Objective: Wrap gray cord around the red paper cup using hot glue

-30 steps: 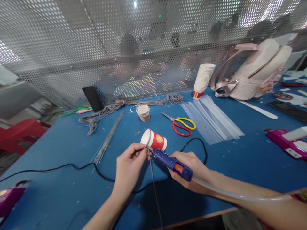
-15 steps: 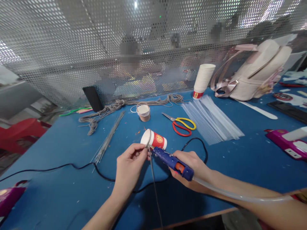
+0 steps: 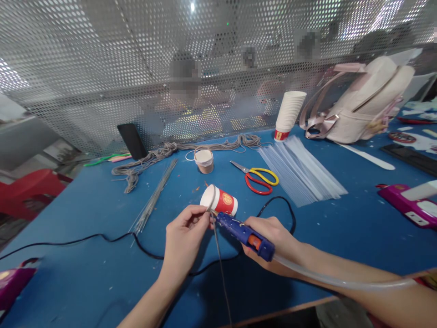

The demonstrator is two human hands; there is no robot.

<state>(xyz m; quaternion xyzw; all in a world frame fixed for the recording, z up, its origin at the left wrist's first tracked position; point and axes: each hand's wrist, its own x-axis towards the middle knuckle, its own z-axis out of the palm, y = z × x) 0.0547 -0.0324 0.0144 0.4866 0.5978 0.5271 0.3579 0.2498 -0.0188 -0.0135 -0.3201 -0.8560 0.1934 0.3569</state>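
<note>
My left hand (image 3: 188,228) is closed in a pinch on a grey cord (image 3: 221,264) at the rim of a paper cup (image 3: 225,202). The cup is white with a red band and lies tilted on its side, its mouth toward the left. A loop of the cord runs along the rim, and the loose end hangs down toward the table's front edge. My right hand (image 3: 269,234) is wrapped round a blue hot glue gun (image 3: 239,230). Its nozzle is at the cord, close by my left fingertips. A long clear glue stick (image 3: 324,278) trails from the gun's back over my right forearm.
Beyond the cup are a small wrapped cup (image 3: 204,161), scissors (image 3: 257,177) and grey cord bundles (image 3: 164,150). Clear strips (image 3: 300,173), stacked cups (image 3: 290,114) and a backpack (image 3: 365,105) are at right. A black cable (image 3: 146,250) crosses the blue table (image 3: 85,209).
The glue gun has shifted very slightly down and left, its nozzle nearer my left fingertips. The cup and my left hand stay nearly still.
</note>
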